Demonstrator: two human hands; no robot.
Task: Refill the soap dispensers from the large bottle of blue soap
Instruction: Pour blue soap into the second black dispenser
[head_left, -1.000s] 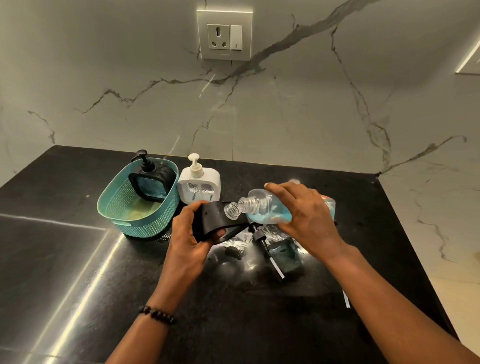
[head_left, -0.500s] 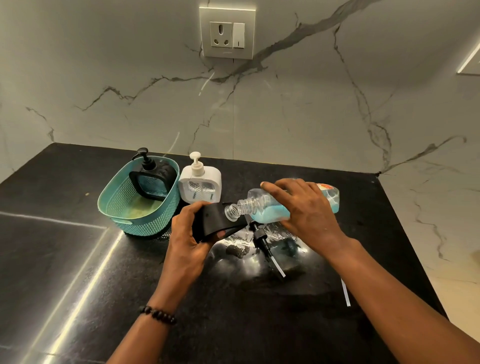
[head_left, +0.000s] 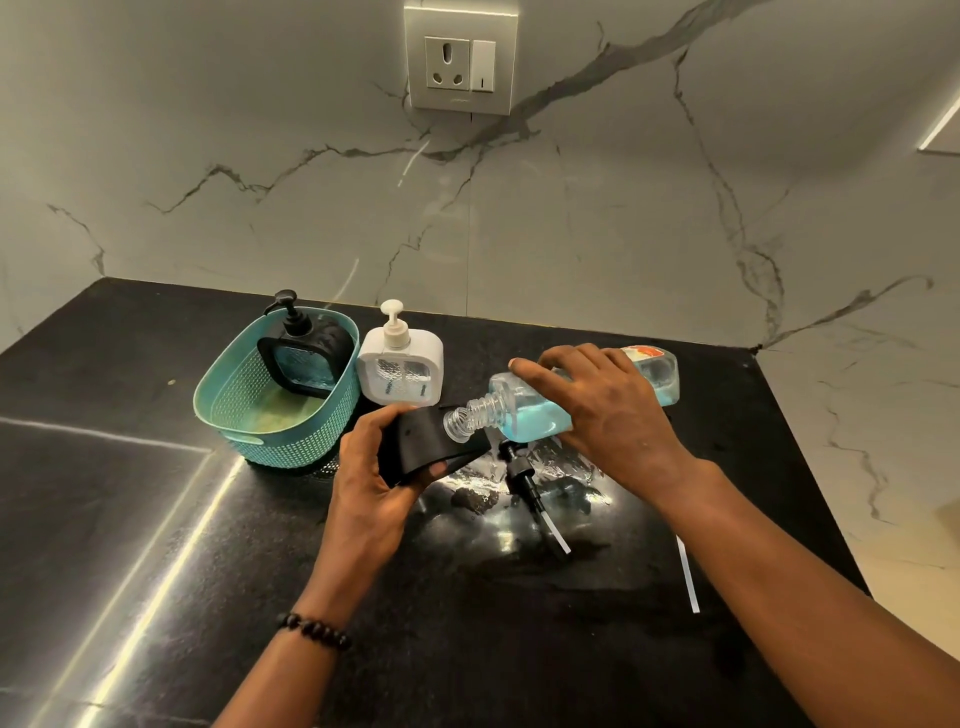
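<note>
My right hand (head_left: 608, 410) grips the clear bottle of blue soap (head_left: 530, 413), tipped on its side with its open threaded neck pointing left. The neck rests over the top of a black dispenser (head_left: 426, 444), which my left hand (head_left: 371, 467) holds tilted above the counter. Blue soap lies along the bottle's lower side. A black pump head (head_left: 522, 475) with its white tube lies on the wet counter under the bottle. A white dispenser (head_left: 400, 371) stands behind my left hand. Another black dispenser (head_left: 306, 353) leans inside a teal basket (head_left: 234, 410).
The black counter (head_left: 130, 519) is wet and shiny under the bottle. A loose white tube (head_left: 688, 574) lies to the right near the counter's edge. A marble wall with a socket (head_left: 460, 62) rises behind; the counter ends at the right.
The bottle's neck has moved slightly further over the black dispenser's top, and its rear end has lifted a little. The left hand holds almost still.
</note>
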